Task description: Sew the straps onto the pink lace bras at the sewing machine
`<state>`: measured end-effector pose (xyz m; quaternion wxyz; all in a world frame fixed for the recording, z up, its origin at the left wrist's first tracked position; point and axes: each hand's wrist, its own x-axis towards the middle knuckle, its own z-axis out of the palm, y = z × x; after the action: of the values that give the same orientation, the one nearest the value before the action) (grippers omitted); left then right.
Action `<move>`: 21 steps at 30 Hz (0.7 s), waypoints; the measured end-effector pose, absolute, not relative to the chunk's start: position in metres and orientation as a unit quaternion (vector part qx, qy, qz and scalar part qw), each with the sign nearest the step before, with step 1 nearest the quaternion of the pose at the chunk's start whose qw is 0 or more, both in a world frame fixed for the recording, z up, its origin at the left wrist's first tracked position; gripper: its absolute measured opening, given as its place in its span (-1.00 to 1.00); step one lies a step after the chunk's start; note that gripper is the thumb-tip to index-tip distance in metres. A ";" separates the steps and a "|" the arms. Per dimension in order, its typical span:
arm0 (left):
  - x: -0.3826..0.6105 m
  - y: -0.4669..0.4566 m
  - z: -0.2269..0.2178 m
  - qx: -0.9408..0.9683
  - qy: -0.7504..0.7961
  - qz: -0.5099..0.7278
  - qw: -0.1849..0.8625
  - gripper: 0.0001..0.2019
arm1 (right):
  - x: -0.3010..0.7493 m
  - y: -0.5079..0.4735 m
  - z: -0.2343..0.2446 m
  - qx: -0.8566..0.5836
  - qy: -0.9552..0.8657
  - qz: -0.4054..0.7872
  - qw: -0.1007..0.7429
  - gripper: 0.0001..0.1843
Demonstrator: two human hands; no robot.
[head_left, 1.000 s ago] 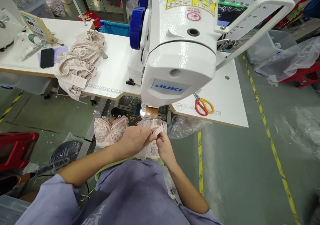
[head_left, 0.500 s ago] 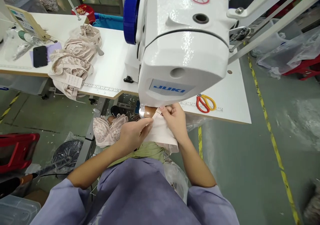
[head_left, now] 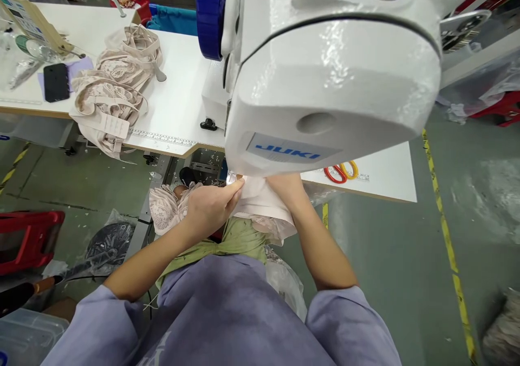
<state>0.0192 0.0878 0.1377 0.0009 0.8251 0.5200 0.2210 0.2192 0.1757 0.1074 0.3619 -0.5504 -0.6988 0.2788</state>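
A beige lace bra (head_left: 260,206) hangs under the head of a white JUKI sewing machine (head_left: 325,84). My left hand (head_left: 211,203) is closed, thumb and forefinger pinching the bra's edge beside the shiny metal end of the machine's lower arm (head_left: 231,178). Lace cups (head_left: 164,209) hang to the left of that hand, partly behind it. My right hand (head_left: 287,188) is at the bra's right side, its fingers hidden beneath the machine head. The needle area is hidden too.
Beige lace bras (head_left: 117,87) are heaped on the white table (head_left: 179,98), near a black phone (head_left: 56,82) and a control panel (head_left: 30,19). Red and yellow-handled scissors (head_left: 340,172) lie right of the machine. A red stool (head_left: 30,241) stands at lower left.
The view has moved closer to the machine head, which now covers the right fingers. Earlier those fingers pinched the bra's edge in plain sight. The bra's right part has shifted slightly, showing more lace.
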 end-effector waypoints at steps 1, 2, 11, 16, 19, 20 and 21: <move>0.019 0.089 0.138 0.825 0.521 0.217 0.003 -0.64 | 0.219 0.176 0.109 -0.549 -0.703 0.272 0.361 -0.85; 0.019 0.089 0.137 0.825 0.523 0.213 0.007 -0.63 | 0.218 0.176 0.111 -0.546 -0.706 0.267 0.363 -0.86; 0.017 0.090 0.138 0.833 0.505 0.224 0.010 -0.65 | 0.217 0.174 0.110 -0.546 -0.670 0.309 0.397 -0.86; 0.018 0.091 0.141 0.838 0.497 0.226 0.003 -0.67 | 0.217 0.174 0.108 -0.547 -0.670 0.308 0.395 -0.83; 0.019 0.092 0.141 0.838 0.496 0.228 -0.006 -0.68 | 0.217 0.173 0.109 -0.542 -0.672 0.311 0.397 -0.78; 0.019 0.092 0.141 0.837 0.497 0.227 -0.008 -0.68 | 0.217 0.173 0.109 -0.537 -0.677 0.307 0.400 -0.76; 0.019 0.091 0.141 0.837 0.498 0.227 -0.011 -0.68 | 0.217 0.174 0.108 -0.534 -0.682 0.301 0.399 -0.75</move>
<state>0.0190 0.0914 0.1405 -0.0106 0.8371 0.4978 0.2266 0.2170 0.1735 0.1084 0.3993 -0.5339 -0.6818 0.3009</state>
